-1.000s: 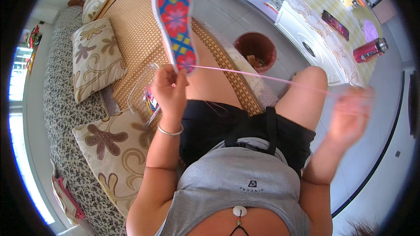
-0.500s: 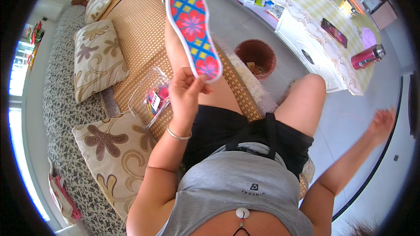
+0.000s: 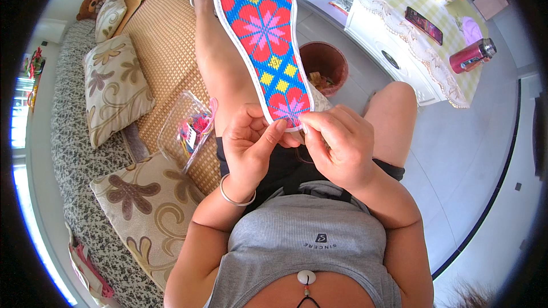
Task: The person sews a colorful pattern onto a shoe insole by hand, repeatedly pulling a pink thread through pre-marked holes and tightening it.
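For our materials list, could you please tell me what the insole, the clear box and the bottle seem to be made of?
Insole: seemingly matte fabric, with small coloured stitches and a white edge. Clear box: probably glossy plastic, being see-through with bright glints. Bottle: likely metal with a shiny pinkish-red finish, judging by its sheen; coated plastic is possible.

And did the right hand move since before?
Yes, leftward: the right hand was well right of the bin, and now sits below it in view, at the insole.
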`<state>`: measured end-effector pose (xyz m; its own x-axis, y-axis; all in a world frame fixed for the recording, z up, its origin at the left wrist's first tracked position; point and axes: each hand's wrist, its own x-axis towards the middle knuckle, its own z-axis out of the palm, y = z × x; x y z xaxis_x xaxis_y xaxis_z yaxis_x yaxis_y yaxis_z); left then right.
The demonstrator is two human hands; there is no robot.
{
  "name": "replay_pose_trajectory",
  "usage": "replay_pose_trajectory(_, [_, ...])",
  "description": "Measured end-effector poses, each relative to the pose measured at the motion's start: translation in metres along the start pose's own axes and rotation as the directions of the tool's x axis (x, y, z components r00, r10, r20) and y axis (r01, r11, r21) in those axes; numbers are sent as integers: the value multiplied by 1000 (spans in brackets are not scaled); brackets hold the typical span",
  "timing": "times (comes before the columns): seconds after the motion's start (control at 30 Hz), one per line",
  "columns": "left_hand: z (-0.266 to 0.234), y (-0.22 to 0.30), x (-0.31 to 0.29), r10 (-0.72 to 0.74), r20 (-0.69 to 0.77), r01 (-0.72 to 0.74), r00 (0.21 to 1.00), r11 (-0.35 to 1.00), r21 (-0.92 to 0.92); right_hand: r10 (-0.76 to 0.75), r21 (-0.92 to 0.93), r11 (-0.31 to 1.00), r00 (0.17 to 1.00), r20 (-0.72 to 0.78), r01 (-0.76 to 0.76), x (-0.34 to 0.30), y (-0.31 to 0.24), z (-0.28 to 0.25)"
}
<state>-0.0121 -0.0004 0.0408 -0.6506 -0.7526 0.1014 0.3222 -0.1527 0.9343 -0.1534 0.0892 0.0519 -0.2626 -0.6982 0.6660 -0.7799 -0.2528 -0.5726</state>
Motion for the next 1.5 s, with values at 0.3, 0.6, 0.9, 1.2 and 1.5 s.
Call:
replay_pose_trajectory(0.3, [1, -1, 0, 33, -12, -33, 999, 999, -9, -11, -54, 998, 999, 38, 13, 0, -1, 4])
replay_pose_trajectory(0.6, [2, -1, -3, 58, -9, -58, 998, 998, 20, -19, -54, 998, 1000, 22, 20, -1, -2, 6])
replay_pose_trajectory(0.9, [3, -8, -8, 219, 14, -215, 976, 939, 269, -18, -90, 996, 998, 65, 24, 0, -10, 4])
replay_pose_trajectory(1.2, [3, -15, -13, 383, 27, -298, 923, 670, 680, -69, -169, 982, 993, 100, 85, -6, -3, 17])
replay_pose_trajectory(1.5, [11, -14, -9, 341, 6, -302, 940, 824, 479, -17, -150, 989, 999, 34, 22, -11, -4, 11])
